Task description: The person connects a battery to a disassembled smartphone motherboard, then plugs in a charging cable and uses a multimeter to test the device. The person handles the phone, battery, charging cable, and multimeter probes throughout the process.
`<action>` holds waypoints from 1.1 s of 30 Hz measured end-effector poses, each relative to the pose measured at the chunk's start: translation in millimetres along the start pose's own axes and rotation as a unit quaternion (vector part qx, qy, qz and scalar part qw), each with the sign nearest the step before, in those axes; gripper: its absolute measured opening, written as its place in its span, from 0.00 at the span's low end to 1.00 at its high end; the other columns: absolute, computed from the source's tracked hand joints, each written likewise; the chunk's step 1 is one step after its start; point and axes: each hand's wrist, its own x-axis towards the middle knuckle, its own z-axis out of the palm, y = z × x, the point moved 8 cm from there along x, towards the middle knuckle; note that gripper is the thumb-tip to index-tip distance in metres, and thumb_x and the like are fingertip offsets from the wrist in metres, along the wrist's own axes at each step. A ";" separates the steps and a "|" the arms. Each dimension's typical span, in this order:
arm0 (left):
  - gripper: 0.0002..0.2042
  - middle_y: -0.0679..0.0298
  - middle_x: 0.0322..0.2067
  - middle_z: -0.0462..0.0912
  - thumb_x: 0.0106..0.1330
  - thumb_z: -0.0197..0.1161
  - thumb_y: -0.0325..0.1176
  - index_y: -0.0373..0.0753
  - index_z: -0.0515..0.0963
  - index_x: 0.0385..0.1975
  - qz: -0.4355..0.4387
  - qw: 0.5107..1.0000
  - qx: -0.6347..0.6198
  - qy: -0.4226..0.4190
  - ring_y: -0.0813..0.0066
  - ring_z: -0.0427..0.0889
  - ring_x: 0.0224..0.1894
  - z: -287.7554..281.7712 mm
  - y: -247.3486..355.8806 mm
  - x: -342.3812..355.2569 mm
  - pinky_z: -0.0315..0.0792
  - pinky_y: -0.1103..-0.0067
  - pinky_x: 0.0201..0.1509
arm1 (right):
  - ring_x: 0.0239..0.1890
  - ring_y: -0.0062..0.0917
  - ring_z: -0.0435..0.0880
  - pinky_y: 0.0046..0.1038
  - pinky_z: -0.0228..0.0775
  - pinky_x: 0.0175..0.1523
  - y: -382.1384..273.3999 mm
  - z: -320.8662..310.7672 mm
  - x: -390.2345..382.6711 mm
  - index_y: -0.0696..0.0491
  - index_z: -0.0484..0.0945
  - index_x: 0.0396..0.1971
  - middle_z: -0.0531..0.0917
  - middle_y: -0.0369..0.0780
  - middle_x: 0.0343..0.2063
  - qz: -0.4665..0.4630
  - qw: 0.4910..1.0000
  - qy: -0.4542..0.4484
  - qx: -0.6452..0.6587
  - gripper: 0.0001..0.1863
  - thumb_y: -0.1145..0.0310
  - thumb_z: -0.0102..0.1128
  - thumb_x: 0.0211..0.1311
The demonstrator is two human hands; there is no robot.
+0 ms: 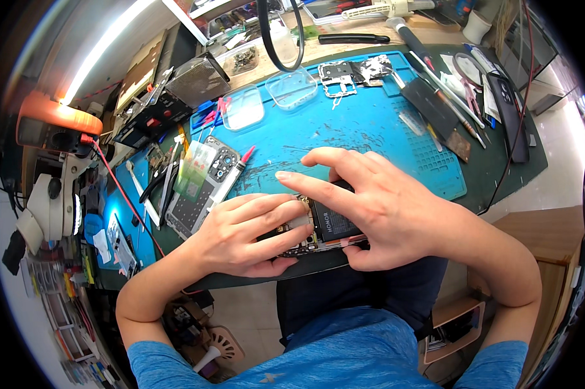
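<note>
An opened smartphone lies at the front edge of the bench, its black battery and small inner parts exposed. My left hand is closed over the phone's left end, with the thumb at the near edge and the fingers bent across the top. Across its right end arches my right hand, thumb at the near edge and index finger stretched over the battery toward the left. Both hands hide much of the phone. A detached phone housing with camera openings rests on the mat beyond my left hand.
Two clear plastic boxes and phone parts sit at the back of the blue mat. Tweezers and other slim tools lie at the right near a dark phone. An orange meter with a red lead stands at the left.
</note>
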 end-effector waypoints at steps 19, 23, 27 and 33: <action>0.17 0.59 0.56 0.85 0.61 0.75 0.42 0.45 0.85 0.48 0.003 1.000 -0.008 -0.006 0.62 0.88 0.54 -1.4 -1.5 3.8 0.85 0.69 0.53 | 0.57 0.42 0.80 0.44 0.72 0.62 2.2 0.1 0.3 0.45 0.62 0.80 0.69 0.49 0.66 0.004 1.000 -0.005 -0.002 0.57 0.67 0.75 0.42; 0.18 0.59 0.56 0.85 0.61 0.75 0.42 0.45 0.86 0.48 0.003 1.000 -0.006 -0.009 0.62 0.88 0.54 -1.7 -1.2 3.1 0.85 0.69 0.54 | 0.56 0.42 0.80 0.43 0.72 0.61 2.6 0.6 1.5 0.45 0.62 0.80 0.70 0.49 0.66 0.006 1.000 -0.011 0.014 0.57 0.67 0.75 0.42; 0.18 0.59 0.56 0.85 0.60 0.75 0.42 0.44 0.86 0.48 0.003 1.000 -0.006 -0.009 0.62 0.88 0.55 -2.4 -1.1 3.5 0.85 0.69 0.54 | 0.55 0.41 0.81 0.43 0.73 0.61 2.3 0.0 1.8 0.45 0.62 0.80 0.70 0.49 0.66 0.004 1.000 -0.007 0.008 0.57 0.67 0.75 0.42; 0.18 0.59 0.56 0.85 0.60 0.75 0.42 0.44 0.86 0.48 0.003 1.000 -0.009 -0.007 0.62 0.88 0.55 -2.3 -1.2 3.6 0.85 0.69 0.55 | 0.55 0.42 0.81 0.43 0.73 0.61 1.8 -1.1 1.9 0.45 0.62 0.80 0.70 0.49 0.66 0.007 1.000 -0.005 0.020 0.57 0.67 0.75 0.42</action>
